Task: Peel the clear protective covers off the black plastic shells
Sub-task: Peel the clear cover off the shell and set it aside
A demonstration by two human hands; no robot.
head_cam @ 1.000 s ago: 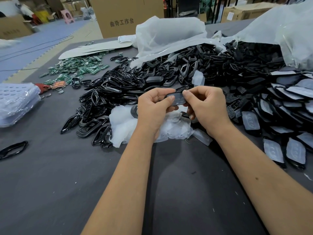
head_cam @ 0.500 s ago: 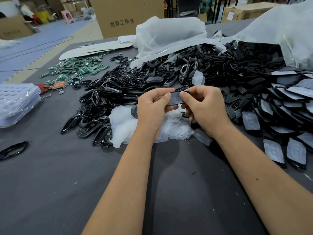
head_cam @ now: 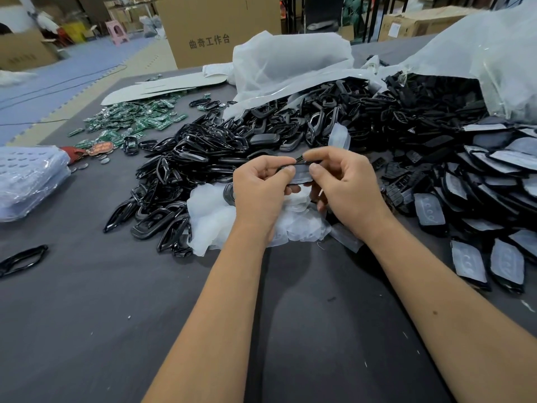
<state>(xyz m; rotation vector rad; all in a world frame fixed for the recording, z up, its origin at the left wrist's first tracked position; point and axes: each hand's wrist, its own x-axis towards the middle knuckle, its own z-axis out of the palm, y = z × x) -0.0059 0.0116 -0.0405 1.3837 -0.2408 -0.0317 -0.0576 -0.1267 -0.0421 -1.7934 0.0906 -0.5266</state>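
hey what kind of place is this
Probably a small factory or assembly workshop: heaps of black plastic shells, a pile of green circuit boards and stacked cardboard cartons surround the worktable.

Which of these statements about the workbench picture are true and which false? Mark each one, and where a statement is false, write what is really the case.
1. Both hands hold one black shell between them. True: the left hand and the right hand grip it together.
2. The green circuit boards lie at the right of the table. False: they lie far left.
3. A heap of clear covers lies under the hands. True.
4. The shells at the right are all bare. False: many bear pale covers.
5. The cardboard box is unprinted. False: it bears printed characters.
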